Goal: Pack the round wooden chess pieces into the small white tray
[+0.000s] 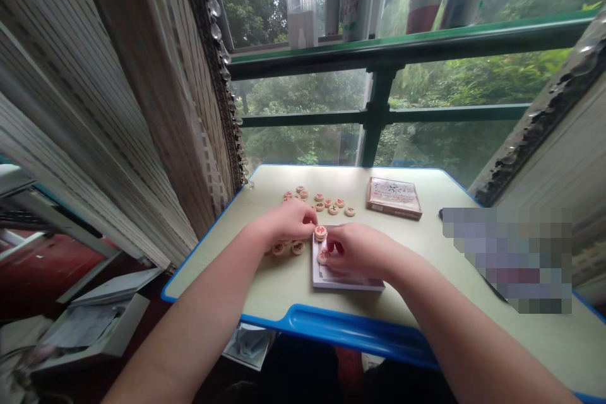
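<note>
Round wooden Chinese chess pieces (333, 209) with red or dark characters lie loosely grouped on the table. My left hand (294, 219) is closed among them, its thumb and fingertips drawn together beside the box; whatever they pinch is hidden. A red-marked chess piece (320, 231) rests at the far left corner of the shallow white box (350, 286), apparently atop another. Over the box, my right hand (357, 249) has its fingers closed on a second red-marked chess piece (323, 256) at the left side. Below my left hand sit several dark-marked pieces (298, 247).
A flat brown printed case (394, 197) lies at the table's back right. A pixelated object (516, 259) covers the right side. The table (213, 265) has a blue rim and front tray (350, 331). Cans (358, 7) and cups stand on the window ledge.
</note>
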### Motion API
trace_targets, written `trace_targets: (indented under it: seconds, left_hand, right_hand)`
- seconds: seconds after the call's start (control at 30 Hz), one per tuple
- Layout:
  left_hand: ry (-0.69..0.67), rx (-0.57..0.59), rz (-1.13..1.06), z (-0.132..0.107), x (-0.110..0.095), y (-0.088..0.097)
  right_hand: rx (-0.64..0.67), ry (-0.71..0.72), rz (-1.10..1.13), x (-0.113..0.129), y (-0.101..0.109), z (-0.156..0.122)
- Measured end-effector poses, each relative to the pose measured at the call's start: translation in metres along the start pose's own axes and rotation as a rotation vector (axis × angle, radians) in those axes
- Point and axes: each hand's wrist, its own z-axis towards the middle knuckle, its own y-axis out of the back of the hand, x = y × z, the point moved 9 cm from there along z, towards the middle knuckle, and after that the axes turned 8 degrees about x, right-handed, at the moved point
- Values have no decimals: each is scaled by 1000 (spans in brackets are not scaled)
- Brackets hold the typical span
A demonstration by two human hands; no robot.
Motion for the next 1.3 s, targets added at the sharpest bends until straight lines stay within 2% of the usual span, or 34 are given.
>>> trace_targets:
  seconds: [0.27, 0.63, 0.93, 1.17, 1.3]
  left_hand:
    - [-42, -16, -58, -4, -7, 3]
    - [-102, -29, 34, -3, -14, 4]
    - [-61, -54, 1, -2, -6, 6]
    - [-36, -12, 0, -2, -8, 3]
    - [-55, -32, 3, -3, -9, 4]
  right_hand:
    - [-38, 10, -35, 4, 3, 0]
    - [-77, -12, -61, 4, 1, 1]
    - [-102, -16, -132, 7, 3, 2]
    - [-97, -4, -107, 5, 2, 5]
    - [-64, -35, -100, 0, 0, 7]
